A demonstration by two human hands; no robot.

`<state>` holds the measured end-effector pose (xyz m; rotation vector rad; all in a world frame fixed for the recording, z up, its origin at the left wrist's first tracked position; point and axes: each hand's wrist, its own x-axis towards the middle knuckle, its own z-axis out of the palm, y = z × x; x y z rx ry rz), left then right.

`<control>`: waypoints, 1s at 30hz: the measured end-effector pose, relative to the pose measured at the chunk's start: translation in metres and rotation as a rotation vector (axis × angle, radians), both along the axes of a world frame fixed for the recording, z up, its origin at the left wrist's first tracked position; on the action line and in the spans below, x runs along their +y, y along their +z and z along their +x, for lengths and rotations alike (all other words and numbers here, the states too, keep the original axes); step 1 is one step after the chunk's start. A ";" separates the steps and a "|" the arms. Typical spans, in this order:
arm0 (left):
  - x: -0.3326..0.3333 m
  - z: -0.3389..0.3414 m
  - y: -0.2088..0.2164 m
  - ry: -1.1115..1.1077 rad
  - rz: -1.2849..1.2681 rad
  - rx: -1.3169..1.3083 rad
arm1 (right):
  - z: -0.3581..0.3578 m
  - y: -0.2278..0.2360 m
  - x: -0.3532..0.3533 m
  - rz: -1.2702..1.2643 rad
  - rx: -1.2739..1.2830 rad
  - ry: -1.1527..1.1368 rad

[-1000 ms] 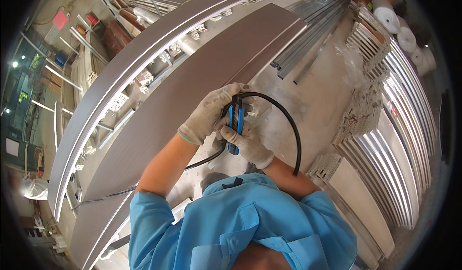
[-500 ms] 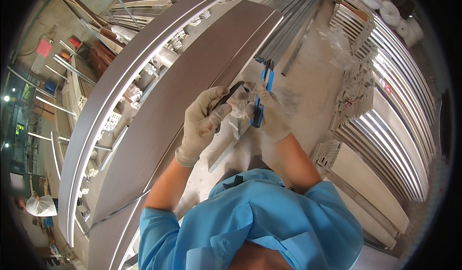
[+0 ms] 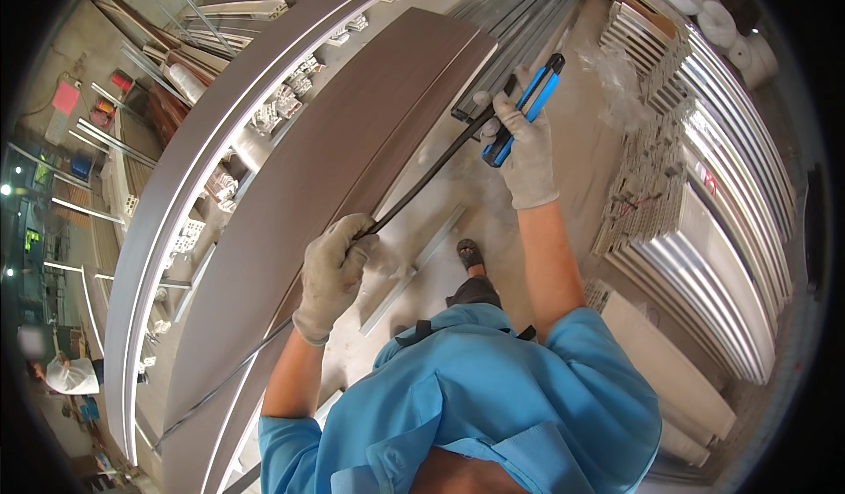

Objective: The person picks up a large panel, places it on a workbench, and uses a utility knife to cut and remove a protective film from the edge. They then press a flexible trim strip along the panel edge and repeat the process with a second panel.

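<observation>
A thin black flexible strip (image 3: 425, 182) is stretched between my gloved hands, slanting from lower left to upper right. My left hand (image 3: 331, 270) is closed around its lower end, beside the edge of the brown panel (image 3: 317, 151). Farther out, my right hand (image 3: 528, 155) pinches the upper end. That same hand also holds a slim blue-and-black hand tool (image 3: 533, 107), shaped like a utility knife; no blade is visible. Another dark band (image 3: 224, 380) lies across the near part of the panel.
A second long panel (image 3: 167, 221) rests to the left on stacked profiles. Dark metal bars (image 3: 528, 19) lie on the floor ahead. Pale profiles (image 3: 704, 292) are piled at right, near white rolls (image 3: 695, 6). A person (image 3: 72, 375) is at far left.
My hands have moved apart, the right going up and away, the left down and nearer. The black strip now spans between them. The blue tool has tilted to the right.
</observation>
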<state>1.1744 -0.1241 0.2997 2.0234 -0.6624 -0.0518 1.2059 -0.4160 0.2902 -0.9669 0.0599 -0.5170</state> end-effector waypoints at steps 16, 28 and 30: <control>-0.180 0.089 -0.008 0.417 0.234 -0.209 | 0.177 -0.005 -0.204 -0.364 0.177 -0.033; -0.207 0.155 -0.048 0.539 0.528 -0.454 | 0.271 -0.075 -0.209 -0.304 0.370 0.067; -0.210 0.156 -0.049 0.569 0.494 -0.433 | 0.273 -0.081 -0.208 -0.275 0.376 0.062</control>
